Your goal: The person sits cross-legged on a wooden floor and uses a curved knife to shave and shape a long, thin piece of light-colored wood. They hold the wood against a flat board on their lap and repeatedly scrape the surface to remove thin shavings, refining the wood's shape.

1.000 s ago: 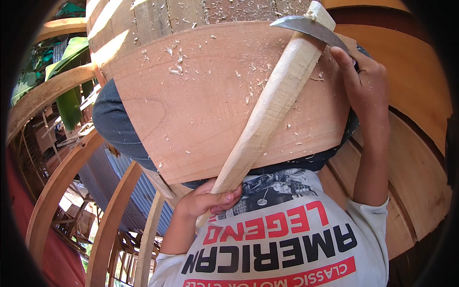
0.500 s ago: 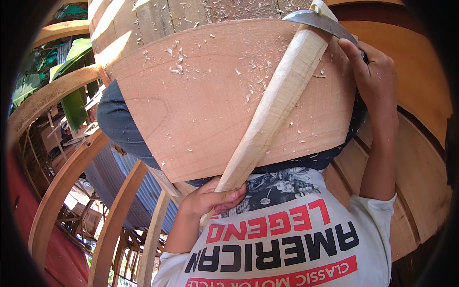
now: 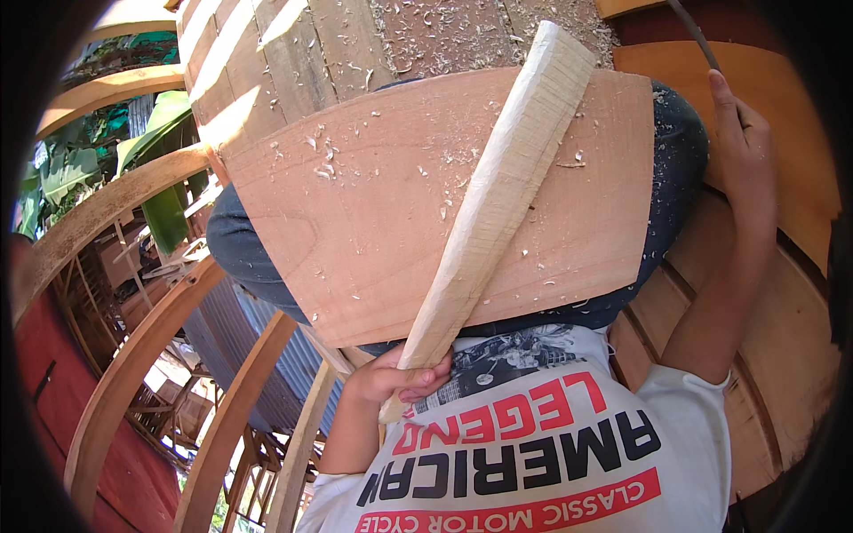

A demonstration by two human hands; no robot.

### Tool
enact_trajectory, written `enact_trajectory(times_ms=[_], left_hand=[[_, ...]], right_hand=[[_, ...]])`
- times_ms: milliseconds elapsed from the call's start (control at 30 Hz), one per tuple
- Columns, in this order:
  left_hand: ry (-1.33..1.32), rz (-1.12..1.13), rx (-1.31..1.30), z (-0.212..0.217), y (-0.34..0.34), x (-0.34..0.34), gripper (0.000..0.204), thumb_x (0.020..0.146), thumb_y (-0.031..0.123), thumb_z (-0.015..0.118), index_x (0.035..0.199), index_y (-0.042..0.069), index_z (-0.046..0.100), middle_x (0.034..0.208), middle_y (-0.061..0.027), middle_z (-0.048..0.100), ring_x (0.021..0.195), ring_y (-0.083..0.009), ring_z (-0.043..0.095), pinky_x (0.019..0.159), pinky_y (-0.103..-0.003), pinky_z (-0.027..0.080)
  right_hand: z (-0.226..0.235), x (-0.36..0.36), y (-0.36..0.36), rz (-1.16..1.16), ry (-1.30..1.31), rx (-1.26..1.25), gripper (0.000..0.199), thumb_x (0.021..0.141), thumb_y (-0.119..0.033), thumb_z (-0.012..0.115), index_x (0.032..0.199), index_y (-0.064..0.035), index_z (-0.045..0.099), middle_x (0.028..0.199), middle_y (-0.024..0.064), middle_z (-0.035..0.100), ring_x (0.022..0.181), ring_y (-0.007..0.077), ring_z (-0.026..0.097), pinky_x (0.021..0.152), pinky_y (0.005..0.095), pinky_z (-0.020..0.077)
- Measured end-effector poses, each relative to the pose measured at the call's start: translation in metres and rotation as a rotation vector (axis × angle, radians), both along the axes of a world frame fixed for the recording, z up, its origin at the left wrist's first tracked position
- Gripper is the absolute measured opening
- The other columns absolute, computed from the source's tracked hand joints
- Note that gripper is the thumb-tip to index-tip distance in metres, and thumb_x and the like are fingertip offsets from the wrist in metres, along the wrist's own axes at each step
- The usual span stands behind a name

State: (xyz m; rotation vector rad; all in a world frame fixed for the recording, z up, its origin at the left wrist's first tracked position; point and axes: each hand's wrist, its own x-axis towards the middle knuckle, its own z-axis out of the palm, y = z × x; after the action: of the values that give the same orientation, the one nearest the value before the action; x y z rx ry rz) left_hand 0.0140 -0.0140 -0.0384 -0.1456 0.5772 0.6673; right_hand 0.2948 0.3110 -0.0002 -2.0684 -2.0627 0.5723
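A long pale piece of wood [image 3: 502,186], its surface marked by cuts, slants across a reddish-brown wooden board [image 3: 338,240] that rests on my lap. My left hand [image 3: 382,380] is wrapped round its near, narrower end close to my shirt. Its far, wider end juts past the board's upper edge. At the upper right, my right hand [image 3: 746,133] is closed on a curved-bladed knife [image 3: 691,34], raised apart from the wood. The knife shows only as a thin dark edge, and its handle is hidden by the fingers.
Shavings [image 3: 324,160] lie on the board and over the plank floor [image 3: 338,44] beyond. Curved wooden rails [image 3: 124,364] stand to the left, with corrugated metal sheets [image 3: 235,346] and green leaves [image 3: 164,213] behind them. A curved orange-brown panel [image 3: 773,115] is on the right.
The knife has lifted off the far end of the wood as my right hand moved up and right. My left hand keeps its grip on the near end.
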Motion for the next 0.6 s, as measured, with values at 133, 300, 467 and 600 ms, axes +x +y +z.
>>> enact_trajectory(times_ms=[133, 300, 467, 600], left_hand=[[0.024, -0.005, 0.044, 0.004, 0.001, -0.001, 0.031, 0.088, 0.028, 0.063, 0.083, 0.005, 0.043, 0.059, 0.0027, 0.040, 0.044, -0.0031, 0.034, 0.039, -0.018, 0.025], [0.086, 0.036, 0.018, 0.010, -0.001, -0.007, 0.030, 0.087, 0.027, 0.063, 0.081, 0.006, 0.042, 0.058, 0.0005, 0.040, 0.044, -0.0048, 0.034, 0.039, -0.020, 0.025], [0.126, 0.198, -0.008, 0.022, -0.007, -0.009, 0.028, 0.087, 0.024, 0.062, 0.079, 0.007, 0.041, 0.056, 0.0012, 0.036, 0.043, -0.0058, 0.033, 0.040, -0.021, 0.026], [0.155, 0.209, -0.004, 0.025, -0.006, -0.015, 0.028, 0.087, 0.023, 0.062, 0.078, 0.007, 0.040, 0.055, 0.0016, 0.035, 0.044, -0.0059, 0.032, 0.040, -0.021, 0.026]], right_hand=[[0.017, -0.017, -0.017, -0.036, 0.355, -0.025, 0.055, 0.094, -0.050, 0.051, 0.063, -0.0044, 0.047, 0.052, -0.0051, 0.030, 0.046, 0.0050, 0.029, 0.043, 0.0244, 0.0230], [0.038, -0.031, -0.026, -0.016, 0.869, -0.438, 0.043, 0.095, -0.045, 0.052, 0.077, -0.0059, 0.052, 0.053, -0.0035, 0.040, 0.040, 0.0024, 0.033, 0.039, 0.0187, 0.0275], [0.028, -0.038, -0.047, 0.016, 1.398, -0.903, 0.033, 0.098, -0.035, 0.049, 0.086, -0.0045, 0.052, 0.052, -0.0036, 0.041, 0.038, 0.0032, 0.040, 0.037, 0.0182, 0.0331], [0.031, -0.049, -0.063, 0.096, 1.376, -0.996, 0.032, 0.097, -0.035, 0.050, 0.084, -0.0066, 0.047, 0.051, -0.0029, 0.037, 0.037, 0.0043, 0.037, 0.034, 0.0190, 0.0333]])
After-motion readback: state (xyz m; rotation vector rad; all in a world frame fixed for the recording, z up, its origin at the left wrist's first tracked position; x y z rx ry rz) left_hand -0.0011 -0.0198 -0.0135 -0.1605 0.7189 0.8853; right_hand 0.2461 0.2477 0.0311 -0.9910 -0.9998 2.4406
